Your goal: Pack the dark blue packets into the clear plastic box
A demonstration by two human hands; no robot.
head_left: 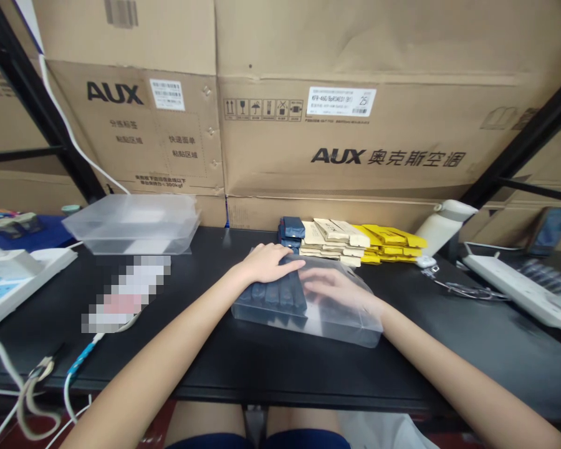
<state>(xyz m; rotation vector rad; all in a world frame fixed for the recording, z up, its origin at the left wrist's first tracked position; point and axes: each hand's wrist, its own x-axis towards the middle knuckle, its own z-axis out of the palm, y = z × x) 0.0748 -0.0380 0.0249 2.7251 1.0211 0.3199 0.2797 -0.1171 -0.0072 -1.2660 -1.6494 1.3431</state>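
A clear plastic box [346,327] stands on the black table in front of me, with several dark navy packets [273,293] lined up in its left side. My left hand [268,262] lies over the back of these packets, thumb stretched to the right and fingers extended. On the right, my right hand [334,288] reaches into the box, palm turned inward and fingers outstretched beside the packets, holding nothing that I can see. Just behind the box sit a small stack of navy packets [292,229], cream packets [331,236] and yellow packets [388,242].
Another clear plastic box [133,221] stands at the back left. A blurred-out phone-like object [126,299] with a cable lies left of my arm. Power strips [523,290] [23,280] flank the table. A white bottle [444,231] leans by cardboard boxes [383,137].
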